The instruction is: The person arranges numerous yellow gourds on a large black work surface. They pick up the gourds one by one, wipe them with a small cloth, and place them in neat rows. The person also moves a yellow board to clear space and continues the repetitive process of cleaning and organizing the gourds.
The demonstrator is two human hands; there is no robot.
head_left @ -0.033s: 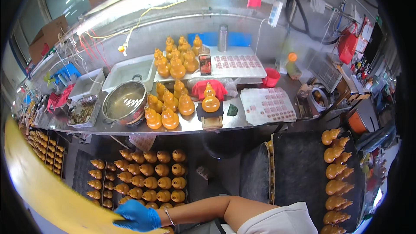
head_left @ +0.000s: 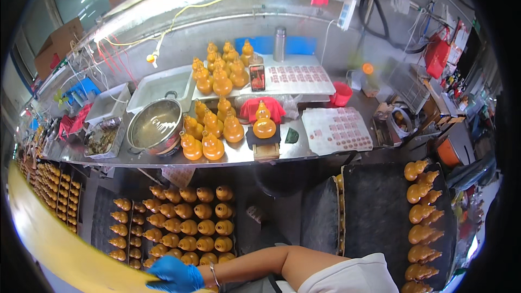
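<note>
My right hand (head_left: 176, 275) wears a blue glove and reaches across to the lower left, with a thin bracelet at the wrist. Its fingers are closed on the edge of a long yellow board (head_left: 59, 244) that curves along the lower left. Just above the hand, several rows of orange gourd-shaped bottles (head_left: 187, 222) lie on a dark tray. My left hand is out of sight.
A steel bench (head_left: 239, 154) carries more upright orange gourds (head_left: 213, 127), one gourd on a small stand (head_left: 264, 122), a steel pot (head_left: 156, 125), sticker sheets (head_left: 342, 130) and a red cup (head_left: 342, 95). A dark tray (head_left: 374, 217) on the right holds a column of gourds.
</note>
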